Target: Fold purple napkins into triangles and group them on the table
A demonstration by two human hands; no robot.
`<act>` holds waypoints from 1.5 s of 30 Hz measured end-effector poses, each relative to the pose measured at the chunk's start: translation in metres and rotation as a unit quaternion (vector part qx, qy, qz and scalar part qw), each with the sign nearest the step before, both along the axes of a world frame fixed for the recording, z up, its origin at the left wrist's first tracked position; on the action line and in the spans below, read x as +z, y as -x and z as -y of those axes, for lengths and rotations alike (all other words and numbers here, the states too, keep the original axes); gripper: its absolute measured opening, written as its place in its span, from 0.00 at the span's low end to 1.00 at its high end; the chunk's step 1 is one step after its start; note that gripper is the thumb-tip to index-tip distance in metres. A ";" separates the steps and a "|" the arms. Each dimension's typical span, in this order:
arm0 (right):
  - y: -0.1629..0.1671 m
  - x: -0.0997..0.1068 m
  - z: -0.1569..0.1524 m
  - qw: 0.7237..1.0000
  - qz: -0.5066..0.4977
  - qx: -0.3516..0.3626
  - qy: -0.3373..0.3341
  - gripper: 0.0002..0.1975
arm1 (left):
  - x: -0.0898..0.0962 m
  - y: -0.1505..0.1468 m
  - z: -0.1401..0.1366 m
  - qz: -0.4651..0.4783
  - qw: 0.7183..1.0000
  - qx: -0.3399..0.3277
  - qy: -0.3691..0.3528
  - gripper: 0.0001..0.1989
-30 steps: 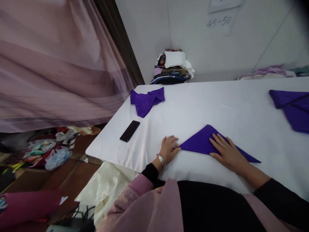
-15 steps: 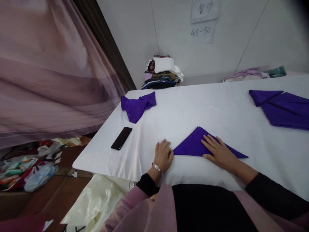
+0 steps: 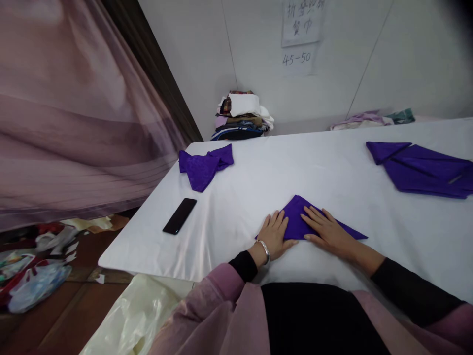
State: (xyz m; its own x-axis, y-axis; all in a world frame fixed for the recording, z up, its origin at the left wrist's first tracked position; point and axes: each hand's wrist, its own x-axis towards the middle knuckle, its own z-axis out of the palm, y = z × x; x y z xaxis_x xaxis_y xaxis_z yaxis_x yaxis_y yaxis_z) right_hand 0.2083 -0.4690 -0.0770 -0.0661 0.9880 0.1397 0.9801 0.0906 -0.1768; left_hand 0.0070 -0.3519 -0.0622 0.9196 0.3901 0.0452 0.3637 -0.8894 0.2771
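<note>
A purple cloth napkin (image 3: 295, 217), folded into a flat triangle, lies on the white-covered table (image 3: 229, 222) in front of me. Its peak points away from me and its long edge runs along my side. My left hand (image 3: 274, 230) rests flat on the napkin's left part, fingers stretched out and covering much of that corner. On the right half lies my right hand (image 3: 327, 230), palm down with fingers spread; the pointed right corner shows beyond it. Neither hand grips the cloth.
A folded purple cloth (image 3: 203, 167) sits at the table's far left, a black phone (image 3: 180, 216) nearer me. More folded purple cloth (image 3: 424, 170) lies at right. Stacked clothes (image 3: 242, 116) stand beyond the far edge. A pale plastic bag (image 3: 136, 310) hangs below the left front edge.
My left hand has moved right from beside the napkin's left tip and flattened onto the cloth. My right hand stays on the right half. The view has shifted slightly.
</note>
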 end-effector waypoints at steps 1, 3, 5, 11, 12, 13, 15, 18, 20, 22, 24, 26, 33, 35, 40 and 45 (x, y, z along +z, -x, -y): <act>0.002 0.004 -0.002 1.000 -0.002 -0.001 -0.002 0.33 | -0.004 0.000 0.000 -0.006 1.000 0.001 -0.005 0.37; 0.008 0.012 -0.010 1.000 -0.004 -0.001 -0.020 0.32 | -0.009 0.000 0.000 -0.007 1.000 0.001 -0.016 0.38; 0.012 0.014 -0.021 0.999 -0.001 -0.002 -0.038 0.33 | -0.009 0.001 0.000 -0.008 1.000 0.001 -0.025 0.38; 0.010 -0.006 -0.047 0.999 0.009 -0.018 -0.037 0.35 | -0.009 0.002 0.001 -0.017 1.000 0.003 -0.026 0.39; 0.009 -0.009 -0.048 0.999 0.010 -0.018 -0.034 0.35 | -0.010 0.002 0.001 -0.017 1.000 0.002 -0.025 0.39; 0.008 -0.012 -0.048 0.999 0.011 -0.017 -0.033 0.35 | -0.009 0.002 0.001 -0.018 1.000 0.002 -0.023 0.39; 0.007 -0.014 -0.047 0.999 0.013 -0.017 -0.033 0.35 | -0.007 0.002 0.002 -0.023 1.000 0.006 -0.017 0.40; 0.008 -0.013 -0.046 0.999 0.014 -0.016 -0.035 0.35 | 0.000 -0.002 0.004 -0.016 1.000 0.015 -0.022 0.39; 0.009 -0.012 -0.046 0.999 0.017 -0.016 -0.033 0.33 | 0.003 -0.005 0.006 -0.004 0.999 0.006 -0.032 0.40; 0.009 -0.012 -0.047 0.999 0.021 -0.015 -0.027 0.32 | 0.003 -0.007 0.008 -0.004 0.999 -0.009 -0.032 0.41; 0.008 -0.011 -0.047 0.999 0.022 -0.016 -0.019 0.32 | -0.001 -0.008 0.009 -0.012 1.000 -0.013 -0.023 0.42; 0.007 -0.009 -0.048 1.000 0.015 -0.018 -0.009 0.31 | -0.006 -0.007 0.009 -0.017 1.000 -0.010 -0.021 0.43; 0.007 -0.009 -0.050 0.999 -0.004 -0.030 -0.028 0.31 | -0.009 -0.006 0.008 -0.036 0.998 -0.015 -0.046 0.42; 0.008 -0.013 -0.051 0.999 -0.003 -0.033 -0.032 0.32 | -0.008 -0.006 0.007 -0.044 0.998 -0.017 -0.050 0.42; 0.010 -0.007 -0.051 0.999 -0.012 -0.039 -0.017 0.33 | -0.007 -0.006 0.006 -0.043 0.998 -0.017 -0.052 0.39; 0.019 0.000 -0.030 0.999 0.000 -0.023 -0.041 0.33 | -0.007 -0.007 0.009 -0.038 0.998 -0.019 -0.042 0.42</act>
State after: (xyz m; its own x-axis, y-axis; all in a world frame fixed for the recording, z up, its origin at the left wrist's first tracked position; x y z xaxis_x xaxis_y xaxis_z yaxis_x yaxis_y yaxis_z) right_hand 0.1896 -0.4394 -0.0768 -0.0215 0.9750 0.2212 0.9834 0.0605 -0.1709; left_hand 0.0140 -0.3610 -0.0694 0.9356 0.3530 0.0064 0.3466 -0.9218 0.1738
